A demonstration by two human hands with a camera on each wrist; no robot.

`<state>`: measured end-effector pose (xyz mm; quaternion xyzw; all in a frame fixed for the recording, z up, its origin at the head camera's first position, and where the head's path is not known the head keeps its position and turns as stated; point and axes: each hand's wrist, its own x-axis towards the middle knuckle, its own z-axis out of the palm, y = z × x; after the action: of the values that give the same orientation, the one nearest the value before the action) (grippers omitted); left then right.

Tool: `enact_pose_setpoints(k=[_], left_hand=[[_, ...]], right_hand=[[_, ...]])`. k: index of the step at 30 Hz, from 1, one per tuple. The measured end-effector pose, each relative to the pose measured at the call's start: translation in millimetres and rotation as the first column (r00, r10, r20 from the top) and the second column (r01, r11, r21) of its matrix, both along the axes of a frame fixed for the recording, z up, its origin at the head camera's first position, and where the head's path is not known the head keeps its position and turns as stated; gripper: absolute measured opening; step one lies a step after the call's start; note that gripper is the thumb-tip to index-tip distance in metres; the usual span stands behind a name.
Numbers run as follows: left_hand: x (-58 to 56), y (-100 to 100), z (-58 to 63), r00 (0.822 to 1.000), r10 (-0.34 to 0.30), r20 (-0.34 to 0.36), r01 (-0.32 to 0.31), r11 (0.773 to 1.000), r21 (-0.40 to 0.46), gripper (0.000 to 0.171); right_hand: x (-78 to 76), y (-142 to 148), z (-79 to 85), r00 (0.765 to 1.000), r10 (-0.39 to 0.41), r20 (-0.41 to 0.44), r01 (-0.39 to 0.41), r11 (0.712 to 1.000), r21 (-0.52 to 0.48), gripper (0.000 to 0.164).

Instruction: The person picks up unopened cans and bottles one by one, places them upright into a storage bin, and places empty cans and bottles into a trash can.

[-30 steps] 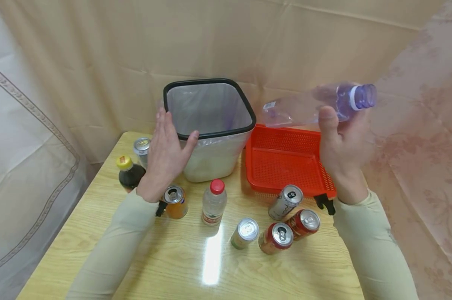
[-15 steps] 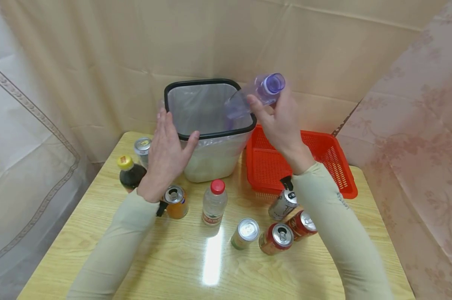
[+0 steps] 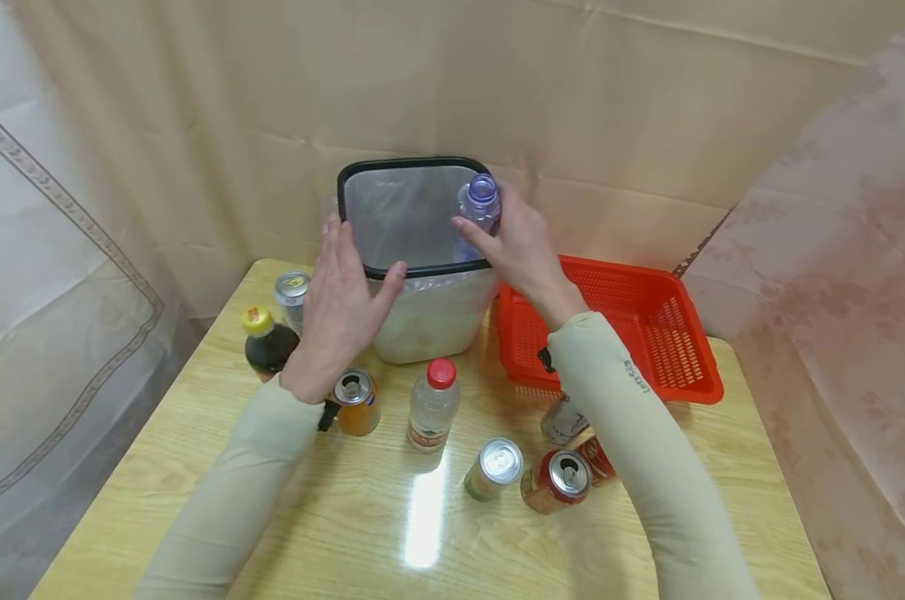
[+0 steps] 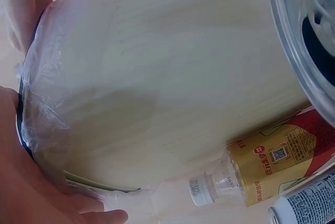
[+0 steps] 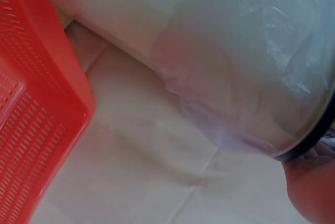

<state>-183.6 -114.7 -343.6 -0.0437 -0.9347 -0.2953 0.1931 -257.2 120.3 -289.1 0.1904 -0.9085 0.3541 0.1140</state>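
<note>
A clear purple plastic bottle, uncapped and roughly upright, is partly inside the lined trash bin with its neck near the black rim. My right hand grips it from the right side; in the right wrist view only a bit of the hand shows by the rim. Straight fingers of my left hand rest along the bin's left front edge, thumb spread near the rim. In the left wrist view the hand lies by the plastic liner. The lower part of the purple bottle is hidden by the bin.
A red basket stands right of the bin. In front are a red-capped bottle, a pale can, a red can and a silver can. Leftward stand an orange can, a dark yellow-capped bottle and another can.
My right hand has carried the purple bottle leftward from above the red basket and lowered it partly into the bin, turning it from lying sideways to upright. My left hand has stayed at the bin.
</note>
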Motion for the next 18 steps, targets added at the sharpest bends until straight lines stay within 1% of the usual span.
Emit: enact_pose_setpoints(k=[4, 8, 10, 14, 18], left_hand=[[-0.2, 3, 0.2, 1.0, -0.015, 0.001, 0.015, 1.0, 0.0, 0.097], [-0.6, 5, 0.5, 1.0, -0.025, 0.013, 0.025, 1.0, -0.001, 0.097], [-0.8, 5, 0.3, 1.0, -0.027, 0.015, 0.027, 1.0, 0.0, 0.097], [-1.0, 5, -0.3, 0.999, -0.031, 0.011, 0.031, 1.0, 0.006, 0.097], [0.0, 4, -0.2, 0.999, -0.032, 0.012, 0.032, 0.999, 0.013, 0.097]], right_hand=[[0.4, 0, -0.5, 0.999, -0.037, 0.017, 0.035, 0.997, 0.074, 0.082], [1.9, 0, 1.4, 0.997, -0.054, 0.053, 0.047, 0.99, 0.133, 0.096], [3.6, 1, 2.0, 0.995, -0.058, 0.078, 0.046, 0.988, 0.147, 0.1], [11.8, 8, 3.6, 0.996, -0.038, 0.081, 0.026, 0.989, 0.147, 0.095], [29.6, 18, 12.6, 0.998, -0.026, 0.054, 0.019, 0.992, 0.123, 0.086]])
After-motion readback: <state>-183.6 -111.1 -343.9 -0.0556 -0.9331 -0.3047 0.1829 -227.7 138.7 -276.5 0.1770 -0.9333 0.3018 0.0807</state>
